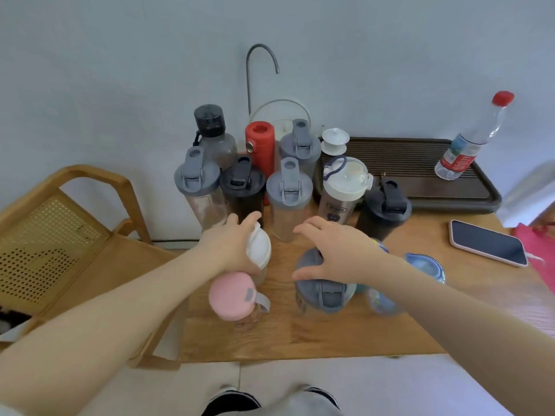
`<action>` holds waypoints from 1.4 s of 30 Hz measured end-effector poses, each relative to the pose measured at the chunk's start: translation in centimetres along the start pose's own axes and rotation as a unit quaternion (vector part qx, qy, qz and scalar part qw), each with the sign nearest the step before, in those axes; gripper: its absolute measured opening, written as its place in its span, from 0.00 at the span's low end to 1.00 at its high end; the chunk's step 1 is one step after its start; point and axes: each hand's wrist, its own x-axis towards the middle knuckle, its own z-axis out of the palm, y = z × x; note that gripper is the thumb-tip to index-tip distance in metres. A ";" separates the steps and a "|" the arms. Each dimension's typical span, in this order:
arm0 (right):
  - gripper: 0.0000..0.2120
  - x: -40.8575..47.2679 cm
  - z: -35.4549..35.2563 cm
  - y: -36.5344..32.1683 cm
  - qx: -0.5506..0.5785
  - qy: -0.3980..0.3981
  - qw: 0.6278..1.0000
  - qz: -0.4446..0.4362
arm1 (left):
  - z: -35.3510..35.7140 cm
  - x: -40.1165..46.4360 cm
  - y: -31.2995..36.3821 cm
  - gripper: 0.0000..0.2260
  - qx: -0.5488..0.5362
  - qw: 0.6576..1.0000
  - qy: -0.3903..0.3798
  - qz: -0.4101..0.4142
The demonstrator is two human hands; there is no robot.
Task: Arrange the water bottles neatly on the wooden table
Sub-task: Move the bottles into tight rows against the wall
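While both arms reach out over the wooden bench [300, 334], the left hand [232, 244] wraps the white-lidded bottle [259, 247], its fingers [249, 220] curled round the far side of the lid and the thumb pressed against the near side. Just in front of that bottle, touching or nearly so, stands a pink-lidded bottle [231, 295]. The right hand [336, 253] lies on top of a grey-lidded bottle [322, 291], fingers spread and curved over the lid, thumb low at the left edge; whether it truly grips cannot be told. To its right is a blurred blue-lidded bottle [423, 267]. Farther back the other bottles stand upright and close together: three more grey-lidded shakers [289, 187], two black-lidded shakers [242, 181], a red flask [260, 145], a smoky bottle with a black cap [210, 124], and a clear-lidded cup [345, 181]. A plastic bottle with a red cap [471, 139] stands on the dark tea tray [420, 187]. A phone [488, 243] lies at the bench's right side.
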 end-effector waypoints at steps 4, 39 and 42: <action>0.49 -2.7 1.2 -0.4 0.090 0.021 0.993 0.075 | 0.1 0.4 -1.3 0.41 -0.030 0.999 0.008 -0.020; 0.31 5.2 2.3 -10.6 0.040 0.331 0.936 0.116 | 0.3 1.3 -10.7 0.47 -0.101 0.994 0.034 0.027; 0.25 3.0 2.3 -11.2 0.100 0.115 0.987 0.058 | 0.1 0.7 -10.5 0.47 -0.041 0.997 0.062 0.026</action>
